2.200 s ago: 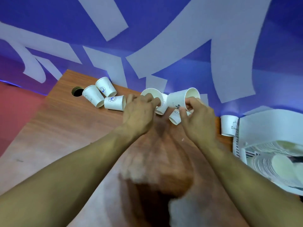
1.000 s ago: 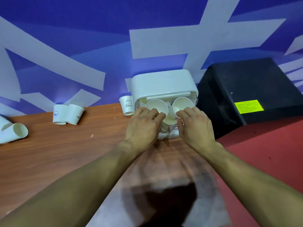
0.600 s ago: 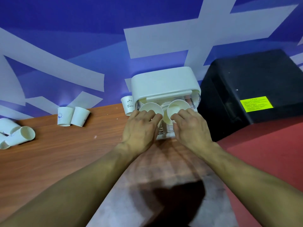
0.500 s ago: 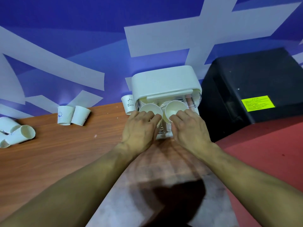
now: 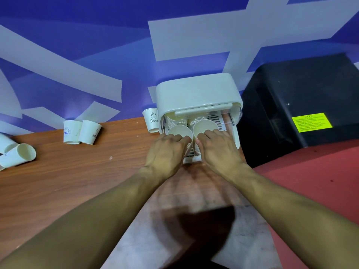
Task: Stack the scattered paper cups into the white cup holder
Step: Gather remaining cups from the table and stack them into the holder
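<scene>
Both hands have moved from the scattered pile to the white plastic cup holder (image 5: pixel 196 90) by the wall. On the brown wooden table (image 5: pixel 77 181) lie a tipped white paper cup (image 5: pixel 18 157) and two upturned paper cups (image 5: pixel 81 132) (prints showing). The left hand (image 5: pixel 165 154) curls its fingers round an open white cup (image 5: pixel 179 132), and the right hand (image 5: pixel 217 150) grips a second cup (image 5: pixel 205 126), both cups inside the holder.

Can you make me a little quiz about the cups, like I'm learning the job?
1. True or false: the left hand holds the left paper cup and the right hand holds the right paper cup at the white cup holder.
2. The "Bear" cup stands: A) just left of the holder, B) on top of the holder, C) in a hand.
3. Fill in: the label on the black box is ____.

Key: 1 true; 2 A; 3 yellow.
</scene>
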A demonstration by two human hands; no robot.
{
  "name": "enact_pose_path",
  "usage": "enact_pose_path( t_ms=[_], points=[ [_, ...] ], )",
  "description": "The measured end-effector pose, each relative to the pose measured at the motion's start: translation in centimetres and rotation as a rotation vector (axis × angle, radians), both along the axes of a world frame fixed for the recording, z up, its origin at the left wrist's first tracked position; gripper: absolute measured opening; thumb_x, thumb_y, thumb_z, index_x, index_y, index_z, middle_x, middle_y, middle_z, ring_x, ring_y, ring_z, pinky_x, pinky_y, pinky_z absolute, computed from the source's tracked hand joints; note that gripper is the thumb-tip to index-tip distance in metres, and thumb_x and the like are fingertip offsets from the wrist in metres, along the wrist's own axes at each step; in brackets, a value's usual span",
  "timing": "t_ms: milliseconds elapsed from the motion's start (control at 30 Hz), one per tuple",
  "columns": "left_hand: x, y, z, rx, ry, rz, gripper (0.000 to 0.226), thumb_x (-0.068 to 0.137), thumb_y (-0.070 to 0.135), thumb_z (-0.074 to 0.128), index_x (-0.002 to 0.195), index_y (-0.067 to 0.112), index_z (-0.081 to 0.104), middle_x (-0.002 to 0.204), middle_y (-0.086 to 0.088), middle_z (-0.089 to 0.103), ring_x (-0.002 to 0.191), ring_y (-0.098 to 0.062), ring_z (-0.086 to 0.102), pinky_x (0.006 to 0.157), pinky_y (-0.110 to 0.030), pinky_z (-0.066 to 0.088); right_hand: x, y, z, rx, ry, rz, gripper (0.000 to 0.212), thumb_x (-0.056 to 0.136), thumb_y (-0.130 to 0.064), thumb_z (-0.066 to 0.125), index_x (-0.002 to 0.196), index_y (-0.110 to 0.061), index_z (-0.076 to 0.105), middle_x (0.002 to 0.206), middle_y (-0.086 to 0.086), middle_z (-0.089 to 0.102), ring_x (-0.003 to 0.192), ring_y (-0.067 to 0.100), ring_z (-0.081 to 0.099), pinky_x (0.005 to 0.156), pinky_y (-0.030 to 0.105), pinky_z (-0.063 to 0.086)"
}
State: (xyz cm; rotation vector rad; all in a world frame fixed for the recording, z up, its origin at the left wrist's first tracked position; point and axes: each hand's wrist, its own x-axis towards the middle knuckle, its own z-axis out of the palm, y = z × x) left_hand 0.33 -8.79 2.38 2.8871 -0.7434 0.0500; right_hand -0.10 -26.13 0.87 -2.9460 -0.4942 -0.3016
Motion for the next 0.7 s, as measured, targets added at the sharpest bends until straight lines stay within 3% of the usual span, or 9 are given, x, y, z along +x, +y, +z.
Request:
enact_pose_path(
  t_ms=[100,200,300,400,567,700],
  points=[
    [0.2,0.0,-0.4,-0.04,0.018,0.012,0.011,0.086,0.02,0.062,0.096,0.023,0.066,0.078,-0.001,0.066,0.073,-0.031,0.06,0.061,-0.03,0.027,0.2,0.1,-0.7,-0.022,0.06,-0.027,0.036,0.093,-0.031,0.036,0.077,-0.014,0.064,0.067,0.003,0.06,0.065,0.029,0.057,0.063,0.036,0.042],
    [0.5,0.0,-0.8,-0.08,0.072,0.033,0.014,0.092,0.024,0.057,0.102,0.023,0.066,0.087,-0.002,0.068,0.081,-0.032,0.061,0.064,-0.032,0.035,0.1,0.0,-1.4,-0.043,0.084,-0.055,0.04,0.094,-0.032,0.032,0.076,-0.016,0.064,0.067,0.001,0.06,0.065,0.027,0.057,0.069,0.037,0.036],
    [0.8,0.1,-1.1,-0.13,0.128,0.066,0.017,0.093,0.024,0.057,0.107,0.024,0.068,0.093,-0.003,0.069,0.086,-0.032,0.063,0.066,-0.034,0.041,-0.1,-0.1,-2.0,-0.041,0.088,-0.068,0.038,0.094,-0.031,0.034,0.074,-0.016,0.062,0.065,0.0,0.059,0.062,0.027,0.056,0.07,0.038,0.033],
    [1.0,0.1,-1.3,-0.177,0.168,0.096,0.021,0.094,0.026,0.058,0.113,0.028,0.068,0.1,-0.002,0.07,0.092,-0.03,0.063,0.067,-0.031,0.039,0.0,0.0,-2.1,-0.035,0.104,-0.073,0.036,0.093,-0.031,0.035,0.076,-0.016,0.063,0.065,-0.001,0.059,0.062,0.027,0.056,0.069,0.039,0.036],
    [1.0,-0.1,-1.0,-0.148,0.211,0.121,0.019,0.095,0.027,0.056,0.111,0.028,0.066,0.1,0.0,0.068,0.094,-0.029,0.061,0.066,-0.028,0.031,0.0,0.0,-2.0,-0.04,0.141,-0.076,0.033,0.094,-0.031,0.039,0.077,-0.016,0.063,0.067,-0.001,0.058,0.065,0.027,0.057,0.071,0.038,0.026],
    [0.9,0.6,-0.2,-0.172,0.253,0.063,0.029,0.092,0.03,0.061,0.121,0.026,0.062,0.114,0.001,0.064,0.105,-0.025,0.06,0.08,-0.03,0.044,-0.2,0.4,-1.0,-0.007,0.115,-0.09,0.029,0.093,-0.034,0.042,0.087,-0.016,0.064,0.079,0.0,0.061,0.075,0.026,0.056,0.077,0.041,0.032]
  ],
)
